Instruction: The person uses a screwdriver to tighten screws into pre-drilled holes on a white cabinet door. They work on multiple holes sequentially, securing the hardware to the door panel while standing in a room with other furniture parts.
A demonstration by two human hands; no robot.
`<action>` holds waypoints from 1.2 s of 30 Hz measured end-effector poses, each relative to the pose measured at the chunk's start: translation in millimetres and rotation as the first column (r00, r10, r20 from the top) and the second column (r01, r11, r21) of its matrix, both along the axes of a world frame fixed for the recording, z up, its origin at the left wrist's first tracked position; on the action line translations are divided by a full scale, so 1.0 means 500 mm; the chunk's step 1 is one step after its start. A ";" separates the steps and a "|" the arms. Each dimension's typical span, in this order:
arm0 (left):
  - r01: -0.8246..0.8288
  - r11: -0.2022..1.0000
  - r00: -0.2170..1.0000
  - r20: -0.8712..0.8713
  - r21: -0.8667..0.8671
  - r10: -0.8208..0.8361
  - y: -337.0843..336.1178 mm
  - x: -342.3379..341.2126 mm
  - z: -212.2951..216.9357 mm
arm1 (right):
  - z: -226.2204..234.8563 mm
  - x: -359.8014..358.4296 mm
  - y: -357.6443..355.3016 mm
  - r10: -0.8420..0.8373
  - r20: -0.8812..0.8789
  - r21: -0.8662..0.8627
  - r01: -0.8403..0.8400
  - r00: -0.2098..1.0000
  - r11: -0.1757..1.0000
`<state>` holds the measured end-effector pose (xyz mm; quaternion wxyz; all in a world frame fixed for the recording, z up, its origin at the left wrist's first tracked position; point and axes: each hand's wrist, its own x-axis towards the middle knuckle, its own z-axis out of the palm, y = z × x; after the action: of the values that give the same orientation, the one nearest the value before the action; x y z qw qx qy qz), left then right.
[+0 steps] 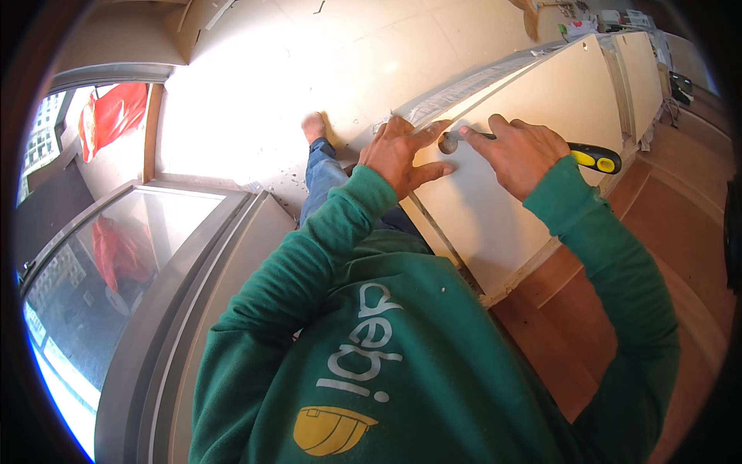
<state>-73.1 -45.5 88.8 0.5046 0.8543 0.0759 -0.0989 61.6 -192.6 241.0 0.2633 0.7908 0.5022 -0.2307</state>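
Note:
A pale cabinet panel point(533, 100) lies flat in front of me, with a round, greyish cup-shaped recess or fitting point(448, 142) near its left edge. My left hand point(398, 157) rests over that edge, thumb and index finger spread apart on either side of the round spot, holding nothing visible. Just to the right, my right hand point(525, 155) is closed around a hand tool with a black-and-yellow handle point(597, 158). Its handle end sticks out past my wrist, while a dark part shows between the fingers. The working tip cannot be made out.
Another pale panel point(640, 81) stands beyond the first. A grey-framed glass window point(131, 286) is at my left, with red cloth point(112, 120) beyond. My bare foot point(314, 127) is on the pale floor, scattered with debris. Brown boards point(572, 317) lie at right.

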 end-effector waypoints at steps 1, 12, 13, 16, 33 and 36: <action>0.001 1.000 1.000 -0.010 -0.017 -0.001 0.001 0.001 0.000 | 0.000 -0.001 0.004 -0.009 0.006 -0.016 0.009 1.000 1.000; -0.002 1.000 1.000 -0.005 0.001 0.002 0.001 0.004 -0.003 | 0.005 -0.003 -0.005 0.004 -0.029 0.029 -0.003 1.000 1.000; 0.008 1.000 1.000 -0.016 -0.026 -0.008 0.001 0.004 -0.002 | 0.007 -0.004 -0.011 0.016 -0.032 0.036 -0.015 0.999 0.999; -0.002 0.999 1.000 -0.017 0.041 0.002 0.002 0.001 0.008 | 0.000 0.006 -0.003 0.048 -0.007 0.088 -0.047 0.999 0.995; -0.017 0.999 0.998 0.057 0.041 0.015 0.001 -0.003 -0.003 | -0.009 0.036 0.054 -0.120 -0.083 -0.081 0.113 0.989 0.990; -0.020 1.000 0.998 0.059 0.011 0.020 0.005 -0.007 -0.006 | -0.010 0.031 0.065 -0.275 -0.135 -0.117 0.261 0.952 0.958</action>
<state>-76.8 -43.2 85.8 0.5028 0.8589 0.0701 -0.0683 77.2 -160.3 235.8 0.2296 0.8182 0.3965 -0.3473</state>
